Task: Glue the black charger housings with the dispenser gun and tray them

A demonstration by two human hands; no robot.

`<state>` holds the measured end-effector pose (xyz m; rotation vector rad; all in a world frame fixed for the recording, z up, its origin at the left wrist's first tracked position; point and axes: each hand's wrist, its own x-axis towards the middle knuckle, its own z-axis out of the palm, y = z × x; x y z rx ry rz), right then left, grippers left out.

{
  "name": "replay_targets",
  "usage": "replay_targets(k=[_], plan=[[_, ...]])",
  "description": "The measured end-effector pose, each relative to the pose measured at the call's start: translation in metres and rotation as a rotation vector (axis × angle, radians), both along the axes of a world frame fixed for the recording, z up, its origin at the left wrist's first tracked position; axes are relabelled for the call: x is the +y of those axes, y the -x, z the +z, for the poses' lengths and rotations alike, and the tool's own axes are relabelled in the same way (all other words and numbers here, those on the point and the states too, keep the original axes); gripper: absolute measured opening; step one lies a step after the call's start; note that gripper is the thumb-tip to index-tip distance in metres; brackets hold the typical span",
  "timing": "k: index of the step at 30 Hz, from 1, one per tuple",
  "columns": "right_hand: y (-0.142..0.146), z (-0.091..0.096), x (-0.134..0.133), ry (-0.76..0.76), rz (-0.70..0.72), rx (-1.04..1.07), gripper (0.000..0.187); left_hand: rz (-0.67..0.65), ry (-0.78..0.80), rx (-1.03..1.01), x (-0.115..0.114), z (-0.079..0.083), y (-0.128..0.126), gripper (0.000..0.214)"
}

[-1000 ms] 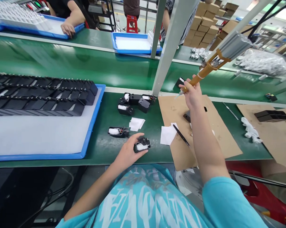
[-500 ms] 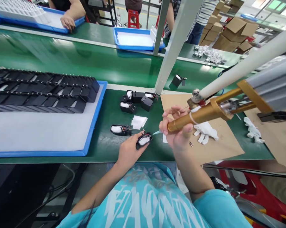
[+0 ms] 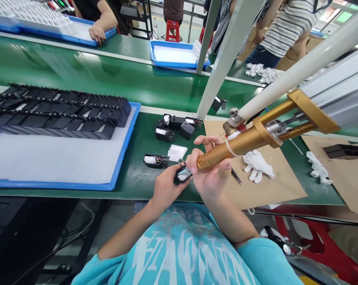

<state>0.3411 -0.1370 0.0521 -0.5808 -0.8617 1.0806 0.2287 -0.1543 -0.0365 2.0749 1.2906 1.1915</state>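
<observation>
My left hand (image 3: 167, 184) is closed around a small open black plastic case (image 3: 184, 174) with a white block inside, held just above the bench's front part. My right hand (image 3: 210, 170) grips the front of a gold-coloured glue dispensing gun (image 3: 223, 153), thumb below and some fingers raised. Its pale blue nozzle points into the open case; fingers partly hide the tip. Left of the case lies another open black case (image 3: 153, 160) with a white block and wires. Behind it are a small stack of white paper pieces (image 3: 177, 152) and several similar cases (image 3: 164, 133).
A blue-rimmed tray (image 3: 125, 146) with rows of black cases lies left. Brown cardboard (image 3: 274, 190) on the right bears a white glove (image 3: 258, 165) and a black pen-like tool (image 3: 236, 177). A metal post (image 3: 217, 71) rises behind. Co-workers stand across the green belt (image 3: 113, 81).
My right hand has brought the gun left and slightly down, so the nozzle now reaches into the case. My left hand still holds that case. The view has shifted slightly.
</observation>
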Motion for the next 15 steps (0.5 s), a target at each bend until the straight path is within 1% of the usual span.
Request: replay_targets(k=[7,11,13,15], plan=[[-0.0005,-0.0002,-0.0003,-0.022,0.002,-0.009,0.037,0.002,0.090,-0.020,-0.0015,0.0007,0.0009,0.032],[-0.0008,0.0010,0.0000,0.007,-0.040,-0.032,0.043,-0.009,0.093,-0.009,-0.0014,0.0021,0.0006,0.033],[-0.0010,0.0011,0.0006,0.004,-0.047,-0.031,0.049,-0.024,0.076,0.005,-0.0006,0.0020,0.0006,0.036],[-0.0017,0.0003,0.0014,-0.014,-0.050,-0.027,0.052,-0.022,0.084,0.048,0.0008,0.0007,0.0011,0.038]])
